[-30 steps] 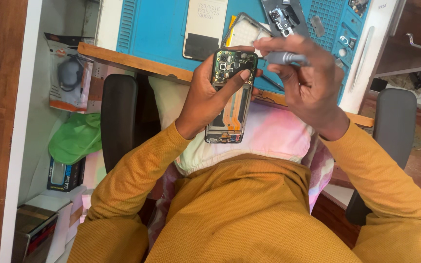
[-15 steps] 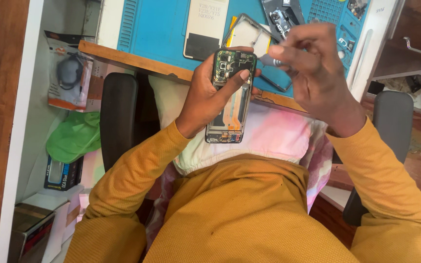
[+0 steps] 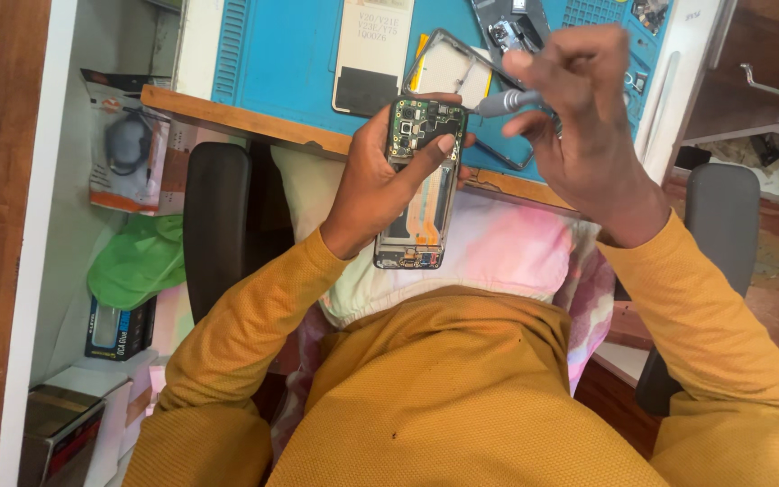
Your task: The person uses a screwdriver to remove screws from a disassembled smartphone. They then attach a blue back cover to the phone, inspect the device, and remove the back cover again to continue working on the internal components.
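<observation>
Left hand (image 3: 373,194) is gripping the opened smartphone (image 3: 418,185) mid-air; right-hand fingers (image 3: 559,86) are pinching a screwdriver (image 3: 508,102) — probably slipping onto the exposed board beneath.

wooden-edged worktop (image 3: 227,110) | blue rubber repair mat (image 3: 290,63) covering it | far middle: white rectangular panel with black lower patch (image 3: 371,54) | right of it: grey phone frame (image 3: 462,77) | far right: small dark phone parts (image 3: 508,32)

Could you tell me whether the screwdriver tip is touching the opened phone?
Cannot tell. In the head view, the screwdriver tip meets the opened phone edge, but no contact or gap shows plainly.
</observation>
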The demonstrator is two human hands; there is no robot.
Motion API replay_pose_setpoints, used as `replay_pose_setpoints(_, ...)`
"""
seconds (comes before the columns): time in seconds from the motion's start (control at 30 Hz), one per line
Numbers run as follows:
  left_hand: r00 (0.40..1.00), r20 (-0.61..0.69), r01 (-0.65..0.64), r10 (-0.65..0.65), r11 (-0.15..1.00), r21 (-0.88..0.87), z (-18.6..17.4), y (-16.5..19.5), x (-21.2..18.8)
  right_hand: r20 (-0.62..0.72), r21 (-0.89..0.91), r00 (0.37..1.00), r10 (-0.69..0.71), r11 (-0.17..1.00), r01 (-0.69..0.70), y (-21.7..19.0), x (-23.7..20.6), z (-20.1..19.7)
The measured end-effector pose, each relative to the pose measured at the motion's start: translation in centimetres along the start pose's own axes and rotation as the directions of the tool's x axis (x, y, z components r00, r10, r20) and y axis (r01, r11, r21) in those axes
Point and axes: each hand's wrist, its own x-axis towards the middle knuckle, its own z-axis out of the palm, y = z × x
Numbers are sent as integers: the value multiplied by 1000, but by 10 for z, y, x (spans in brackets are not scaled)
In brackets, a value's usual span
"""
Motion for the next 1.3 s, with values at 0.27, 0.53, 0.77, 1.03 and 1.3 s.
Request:
replay_pose_setpoints(0.27,1000,-15,24,-24,999,40,2,3,-2,-50,19,999,-4,1000,5,4,-4,6)
replay_pose_setpoints(0.53,998,-20,61,-60,997,40,0,6,-1,-43,193,999,8,981,0,4,-6,8)
replay_pose_setpoints(0.77,999,-28,46,-44,994,95,1,7,-2,-80,-47,996,-36,998,32,-5,-1,6)
replay_pose_setpoints(1.03,998,-31,56,-54,996,63,1,5,-2,-35,247,999,24,969,-14,-1,-6,7)
replay_pose_setpoints(1.3,1000,-17,28,-26,993,113,1,4,-2,-134,47,991,1,999,5,-4,-5,11)
